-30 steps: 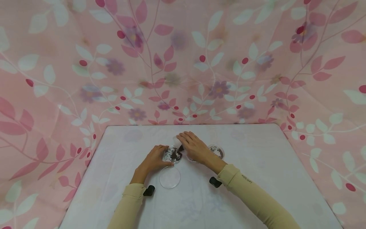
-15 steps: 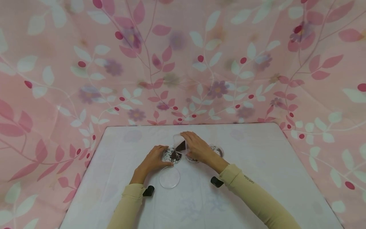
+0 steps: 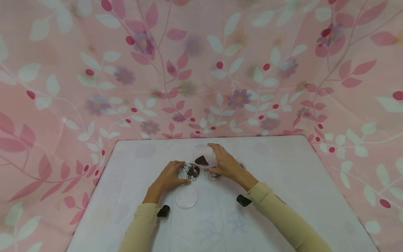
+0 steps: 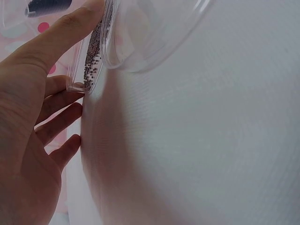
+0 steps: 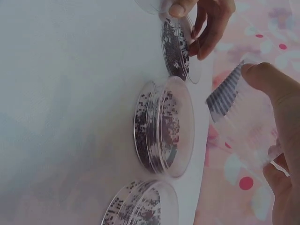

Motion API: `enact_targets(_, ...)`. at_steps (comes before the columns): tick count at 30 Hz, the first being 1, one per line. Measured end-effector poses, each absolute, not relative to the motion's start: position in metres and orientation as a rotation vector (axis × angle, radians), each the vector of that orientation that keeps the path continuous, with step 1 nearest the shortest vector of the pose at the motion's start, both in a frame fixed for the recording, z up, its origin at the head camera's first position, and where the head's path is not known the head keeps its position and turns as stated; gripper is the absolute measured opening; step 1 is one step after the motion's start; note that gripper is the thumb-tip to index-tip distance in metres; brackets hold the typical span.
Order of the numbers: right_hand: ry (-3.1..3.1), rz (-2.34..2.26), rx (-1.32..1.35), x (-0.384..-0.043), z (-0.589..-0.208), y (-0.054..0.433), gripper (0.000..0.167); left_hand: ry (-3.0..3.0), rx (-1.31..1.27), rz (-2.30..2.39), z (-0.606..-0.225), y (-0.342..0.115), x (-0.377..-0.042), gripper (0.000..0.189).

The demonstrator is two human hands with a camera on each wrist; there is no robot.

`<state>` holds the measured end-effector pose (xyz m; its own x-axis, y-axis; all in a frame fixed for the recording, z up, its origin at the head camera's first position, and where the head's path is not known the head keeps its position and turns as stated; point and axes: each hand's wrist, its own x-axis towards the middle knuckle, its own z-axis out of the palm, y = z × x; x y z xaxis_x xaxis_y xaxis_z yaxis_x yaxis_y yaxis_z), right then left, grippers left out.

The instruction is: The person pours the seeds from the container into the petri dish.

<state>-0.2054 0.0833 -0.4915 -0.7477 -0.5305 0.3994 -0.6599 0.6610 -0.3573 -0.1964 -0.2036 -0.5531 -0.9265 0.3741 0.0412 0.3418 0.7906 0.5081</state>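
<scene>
My left hand (image 3: 170,174) grips a clear petri dish (image 3: 190,170) by its sides, thumb at the near rim and fingers at the far side. Small dark granules are scattered over its floor, also seen edge-on in the left wrist view. In my right hand (image 3: 226,162) is a clear plastic cup (image 3: 203,152), pinched between thumb and fingers and tilted above the right side of that dish. Dark granules (image 5: 227,96) gather in the cup's lower part. A round clear lid (image 3: 186,196) lies just in front of the left hand.
To the right stand a second petri dish (image 5: 164,126) and a third petri dish (image 5: 145,206), both with dark granules and stacked on a clear lid or base. A white cloth (image 3: 207,224) covers the table; a pink floral curtain (image 3: 201,70) hangs behind.
My right hand has drawn slightly right and turned the cup, so more of it shows and it uncovers the left dish. The left hand keeps its place on the dish.
</scene>
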Motion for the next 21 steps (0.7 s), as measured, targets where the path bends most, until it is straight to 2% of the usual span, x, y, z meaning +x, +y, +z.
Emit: enact_targets(21, -2.476, 1.160, 0.622, -0.196, -0.498, 0.168, 0.096, 2.906, 0.573, 0.806, -0.559, -0.206, -0.199, 0.091)
